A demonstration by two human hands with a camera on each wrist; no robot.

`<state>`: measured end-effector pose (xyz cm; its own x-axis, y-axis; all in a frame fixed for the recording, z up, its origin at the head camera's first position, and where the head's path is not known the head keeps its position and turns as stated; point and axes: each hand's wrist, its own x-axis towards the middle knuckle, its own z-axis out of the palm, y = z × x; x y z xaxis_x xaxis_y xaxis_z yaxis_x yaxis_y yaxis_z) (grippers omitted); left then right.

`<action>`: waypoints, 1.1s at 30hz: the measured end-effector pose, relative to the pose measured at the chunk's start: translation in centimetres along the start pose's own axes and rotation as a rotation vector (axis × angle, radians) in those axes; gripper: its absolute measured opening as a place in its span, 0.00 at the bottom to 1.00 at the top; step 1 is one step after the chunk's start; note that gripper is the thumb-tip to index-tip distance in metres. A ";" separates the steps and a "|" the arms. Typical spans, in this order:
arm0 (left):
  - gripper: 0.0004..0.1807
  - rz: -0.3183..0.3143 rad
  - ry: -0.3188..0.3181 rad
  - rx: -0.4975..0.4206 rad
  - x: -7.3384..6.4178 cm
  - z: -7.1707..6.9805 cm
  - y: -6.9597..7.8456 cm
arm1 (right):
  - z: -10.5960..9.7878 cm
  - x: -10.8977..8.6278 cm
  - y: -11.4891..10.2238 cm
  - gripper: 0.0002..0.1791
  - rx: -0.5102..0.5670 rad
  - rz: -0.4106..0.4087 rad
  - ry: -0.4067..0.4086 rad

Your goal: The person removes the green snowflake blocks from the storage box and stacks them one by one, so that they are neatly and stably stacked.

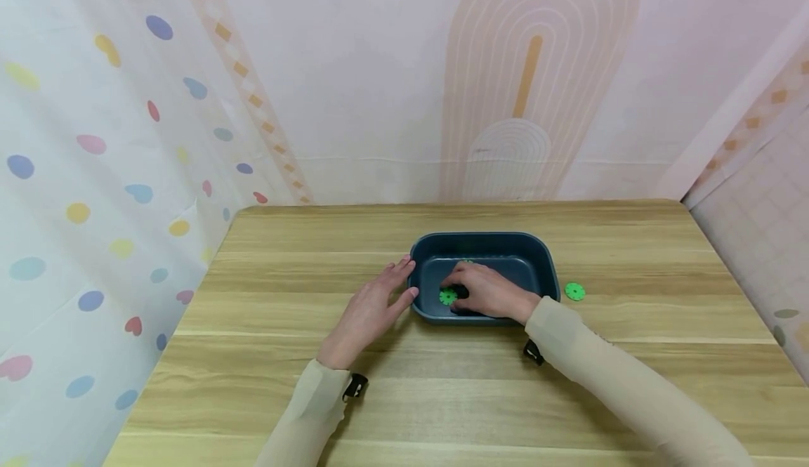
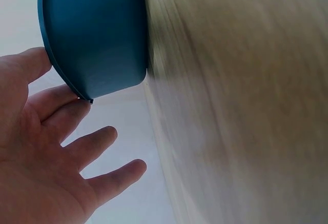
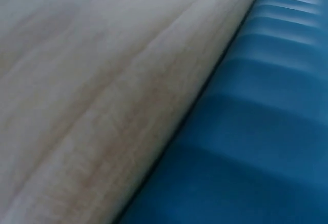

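Our left hand (image 1: 369,302), fingers spread, is touching the blue tray (image 1: 483,244) right of frame centre; inside, our right hand (image 1: 487,291) is curving over 1 green disc (image 1: 448,298); whether it's pinching, we cannot tell; another disc (image 1: 575,291) is lying farther right.

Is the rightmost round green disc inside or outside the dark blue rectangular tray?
Outside: the disc lies on the wooden table, right of the tray.

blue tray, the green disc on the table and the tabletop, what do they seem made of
Blue tray: probably moulded plastic, satin; smooth walls with soft highlights. Green disc: likely plastic, perhaps foam, fairly matte; even colour, but too small to settle. Tabletop: wood or printed laminate, low sheen; streaky grain.
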<state>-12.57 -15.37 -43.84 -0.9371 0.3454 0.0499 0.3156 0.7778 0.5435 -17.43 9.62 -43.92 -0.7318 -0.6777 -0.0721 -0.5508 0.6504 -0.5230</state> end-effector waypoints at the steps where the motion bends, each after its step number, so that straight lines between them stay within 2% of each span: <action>1: 0.32 0.003 0.001 0.000 0.0 0.0 0.0 | 0.0 0.0 0.0 0.20 0.000 0.002 0.001; 11: 0.31 0.014 0.009 -0.007 0.1 0.1 -0.1 | 0.2 0.3 0.1 0.18 -0.011 0.000 -0.004; 21: 0.31 0.037 0.021 -0.021 0.1 0.0 -0.1 | 0.2 0.2 -0.2 0.17 -0.065 -0.036 0.007; 33: 0.31 0.035 0.021 -0.017 0.0 0.1 -0.1 | -0.2 -0.3 -0.3 0.18 -0.006 -0.024 0.055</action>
<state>-12.60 -15.41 -43.93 -0.9286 0.3608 0.0868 0.3458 0.7565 0.5551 -17.14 9.67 -43.59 -0.7393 -0.6733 -0.0124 -0.5707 0.6363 -0.5191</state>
